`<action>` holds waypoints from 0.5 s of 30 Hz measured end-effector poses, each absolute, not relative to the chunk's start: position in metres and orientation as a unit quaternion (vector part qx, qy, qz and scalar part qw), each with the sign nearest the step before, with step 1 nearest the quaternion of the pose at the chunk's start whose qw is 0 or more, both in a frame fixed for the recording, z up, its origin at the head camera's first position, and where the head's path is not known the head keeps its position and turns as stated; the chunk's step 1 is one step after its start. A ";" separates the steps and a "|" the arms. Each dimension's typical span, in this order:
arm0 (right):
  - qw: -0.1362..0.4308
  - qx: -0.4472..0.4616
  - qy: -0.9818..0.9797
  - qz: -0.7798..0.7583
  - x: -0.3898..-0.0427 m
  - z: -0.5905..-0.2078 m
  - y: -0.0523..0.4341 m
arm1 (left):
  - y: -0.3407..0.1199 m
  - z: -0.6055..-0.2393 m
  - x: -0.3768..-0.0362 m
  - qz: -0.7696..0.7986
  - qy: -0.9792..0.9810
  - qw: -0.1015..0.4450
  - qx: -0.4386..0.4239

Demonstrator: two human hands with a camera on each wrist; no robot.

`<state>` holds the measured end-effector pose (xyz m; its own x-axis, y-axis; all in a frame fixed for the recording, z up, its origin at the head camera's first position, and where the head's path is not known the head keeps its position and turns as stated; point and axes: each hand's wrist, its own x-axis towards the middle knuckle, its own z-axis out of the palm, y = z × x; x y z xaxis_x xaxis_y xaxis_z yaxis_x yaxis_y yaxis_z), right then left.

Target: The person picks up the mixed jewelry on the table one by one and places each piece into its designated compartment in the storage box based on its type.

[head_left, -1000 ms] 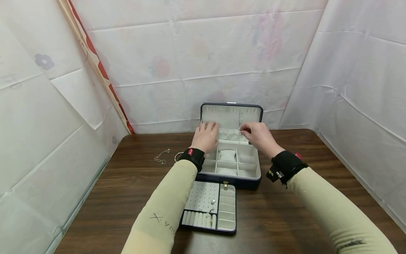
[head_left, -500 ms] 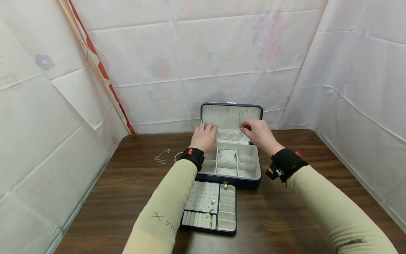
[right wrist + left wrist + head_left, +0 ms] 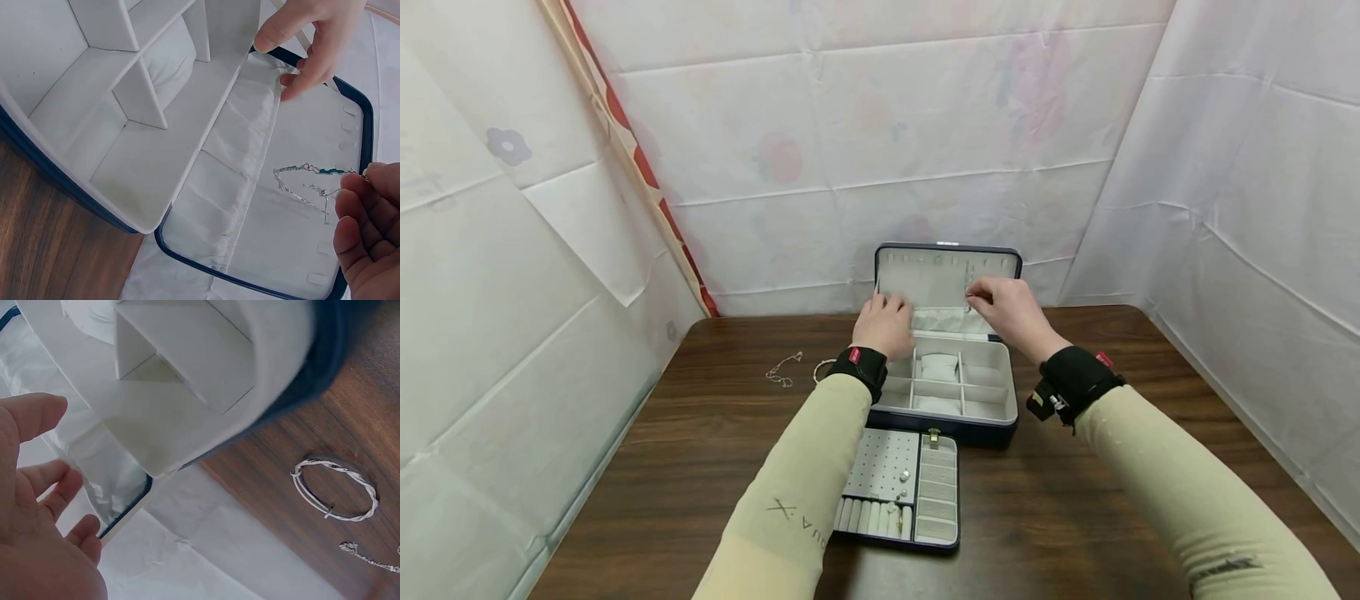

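A navy jewelry box (image 3: 947,429) with white compartments stands with its lid (image 3: 936,279) raised. My right hand (image 3: 1011,312) is at the right part of the lid. Its thumb and finger (image 3: 356,184) pinch a thin silver chain (image 3: 294,167) with a teal section, which lies along the lid's inner face. Whether it hangs on a hook is hidden by the hand. My left hand (image 3: 883,325) is at the lid's left side. Its fingers (image 3: 53,481), slightly bent, touch the edge of the gathered cloth pocket (image 3: 231,137); the thumb is apart from them.
In front of the box lies a jewelry tray (image 3: 880,462) with ring rolls, small compartments and a few pieces of jewelry. On the table left of the box are a twisted silver bangle (image 3: 337,487) and a loose chain (image 3: 782,371). White cloth hangs behind.
My right hand has risen slightly along the lid, with the chain still pinched. The left hand has hardly moved at the pocket's left side.
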<state>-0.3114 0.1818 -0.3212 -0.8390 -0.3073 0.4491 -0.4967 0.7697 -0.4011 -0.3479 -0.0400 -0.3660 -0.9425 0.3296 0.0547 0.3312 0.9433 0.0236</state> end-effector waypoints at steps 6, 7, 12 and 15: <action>0.174 0.214 -0.925 0.262 -0.314 -0.320 0.181 | -0.043 -0.367 -0.348 -0.014 -0.986 0.014 -0.166; 0.174 0.212 -0.925 0.263 -0.315 -0.319 0.181 | -0.044 -0.368 -0.349 -0.015 -0.986 0.014 -0.166; 0.170 0.200 -0.922 0.283 -0.318 -0.317 0.182 | -0.044 -0.367 -0.352 -0.007 -0.986 0.002 -0.167; 0.157 0.185 -0.922 0.302 -0.321 -0.317 0.182 | -0.044 -0.365 -0.352 -0.001 -0.986 -0.009 -0.168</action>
